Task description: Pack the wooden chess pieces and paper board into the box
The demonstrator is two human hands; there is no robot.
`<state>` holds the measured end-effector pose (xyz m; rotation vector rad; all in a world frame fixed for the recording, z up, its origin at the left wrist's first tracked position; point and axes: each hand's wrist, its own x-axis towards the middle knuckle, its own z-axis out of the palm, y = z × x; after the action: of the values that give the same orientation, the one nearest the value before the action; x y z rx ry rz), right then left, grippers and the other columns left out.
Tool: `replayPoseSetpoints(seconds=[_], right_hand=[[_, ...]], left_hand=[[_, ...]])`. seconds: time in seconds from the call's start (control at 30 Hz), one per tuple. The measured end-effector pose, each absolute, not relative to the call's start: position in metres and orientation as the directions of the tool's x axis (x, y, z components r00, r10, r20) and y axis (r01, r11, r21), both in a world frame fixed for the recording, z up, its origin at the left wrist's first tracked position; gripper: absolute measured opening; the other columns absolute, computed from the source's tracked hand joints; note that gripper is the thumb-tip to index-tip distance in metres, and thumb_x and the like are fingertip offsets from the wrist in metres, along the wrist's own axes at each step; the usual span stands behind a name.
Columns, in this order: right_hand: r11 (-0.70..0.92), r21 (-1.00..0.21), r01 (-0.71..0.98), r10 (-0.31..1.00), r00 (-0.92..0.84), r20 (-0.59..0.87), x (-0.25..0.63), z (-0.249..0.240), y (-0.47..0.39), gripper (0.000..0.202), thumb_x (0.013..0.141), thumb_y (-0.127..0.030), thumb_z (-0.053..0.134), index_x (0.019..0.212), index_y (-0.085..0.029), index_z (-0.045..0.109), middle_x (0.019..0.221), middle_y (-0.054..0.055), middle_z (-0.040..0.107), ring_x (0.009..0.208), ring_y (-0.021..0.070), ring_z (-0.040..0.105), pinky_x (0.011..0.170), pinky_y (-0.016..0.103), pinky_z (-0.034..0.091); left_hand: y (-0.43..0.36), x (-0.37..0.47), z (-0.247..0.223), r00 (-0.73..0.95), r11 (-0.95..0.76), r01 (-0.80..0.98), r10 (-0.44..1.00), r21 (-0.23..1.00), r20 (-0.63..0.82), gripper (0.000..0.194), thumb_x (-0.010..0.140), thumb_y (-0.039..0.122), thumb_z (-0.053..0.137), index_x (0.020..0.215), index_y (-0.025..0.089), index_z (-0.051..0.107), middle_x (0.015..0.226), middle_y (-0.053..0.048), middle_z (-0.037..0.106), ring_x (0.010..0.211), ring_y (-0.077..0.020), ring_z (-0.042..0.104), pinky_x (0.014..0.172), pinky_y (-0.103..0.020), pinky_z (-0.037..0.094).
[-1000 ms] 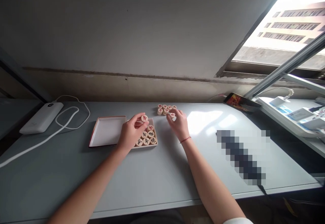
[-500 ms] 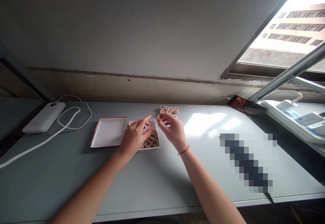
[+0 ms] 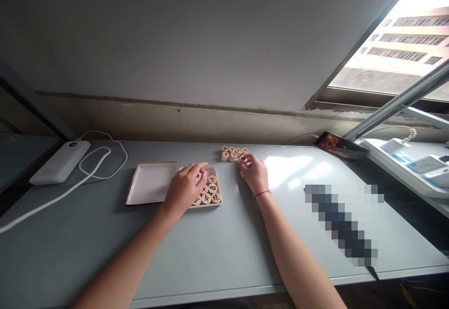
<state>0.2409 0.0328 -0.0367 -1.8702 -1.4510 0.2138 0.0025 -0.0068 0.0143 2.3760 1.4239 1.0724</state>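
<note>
Head view: Gray tabletop [image 3: 196, 248] set against a painted wall [image 3: 168, 42], with a power bank [image 3: 61, 161] at left and a phone [image 3: 340, 146] at the far right. An open box [image 3: 220, 192] stands near the middle; beside its left edge lies a shallow lid [image 3: 154, 183], hollow side up. Boxed discs [image 3: 213, 188] lie flat, characters upward.

Left hand [image 3: 184, 185]: positioned over the box, fingers bent and narrowly spaced. Whether they hold a disc cannot be told.

Right hand [image 3: 255, 173]: fingers narrowed on a single disc [image 3: 242, 160] at the near right of the grouped discs [image 3: 225, 156], behind the box. Whether it is lifted cannot be told.

Step in hand, as judged: grasping one disc. Next move calls for a secure rim hold, clear of neighboring discs.
</note>
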Motion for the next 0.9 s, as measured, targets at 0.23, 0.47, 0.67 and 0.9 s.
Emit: replayPoseSetpoints(seconds=[0.23,0.47,0.67,0.9], right_hand=[[-0.085,-0.636,0.767,0.883,0.353,0.309,0.2433,-0.0411,0.0385,0.015,0.077,-0.034,0.057,0.088,-0.024,0.06,0.089,0.003,0.07,0.073,0.0192,0.055,0.073,0.033,0.042],[0.036,-0.488,0.872,0.847,0.232,0.478,0.2403,-0.0424,0.0376,0.032,0.078,-0.028,0.054,0.108,-0.025,0.067,0.112,0.01,0.06,0.098,0.0266,0.051,0.078,0.039,0.044],[0.073,-0.422,0.904,0.869,0.15,0.472,0.2351,-0.0419,0.0351,0.032,0.078,-0.02,0.054,0.105,-0.029,0.07,0.118,0.009,0.055,0.106,0.0301,0.046,0.082,0.042,0.043],[-0.002,-0.518,0.856,0.839,0.283,0.464,0.236,-0.0373,0.0344,0.038,0.077,-0.025,0.052,0.114,-0.023,0.062,0.11,0.01,0.061,0.098,0.0267,0.052,0.08,0.039,0.042]], left_hand=[[-0.0059,0.0015,0.0136,0.282,-0.526,0.704,0.824,0.478,0.491,0.023,0.092,0.02,0.044,0.106,0.02,0.062,0.09,-0.002,0.07,0.082,-0.0162,0.065,0.077,-0.028,0.05],[-0.004,0.0003,0.0133,0.268,-0.5,0.726,0.838,0.472,0.475,0.023,0.091,0.02,0.044,0.104,0.021,0.063,0.097,-0.003,0.071,0.086,-0.0174,0.066,0.081,-0.029,0.05],[-0.0036,0.0007,0.0132,0.266,-0.494,0.729,0.843,0.475,0.468,0.022,0.09,0.019,0.045,0.101,0.022,0.064,0.096,-0.002,0.072,0.087,-0.0175,0.066,0.08,-0.029,0.049],[0.0001,-0.0026,0.0134,0.256,-0.451,0.777,0.864,0.44,0.433,0.02,0.088,0.017,0.048,0.096,0.021,0.065,0.092,-0.003,0.072,0.083,-0.0189,0.066,0.08,-0.031,0.046]])
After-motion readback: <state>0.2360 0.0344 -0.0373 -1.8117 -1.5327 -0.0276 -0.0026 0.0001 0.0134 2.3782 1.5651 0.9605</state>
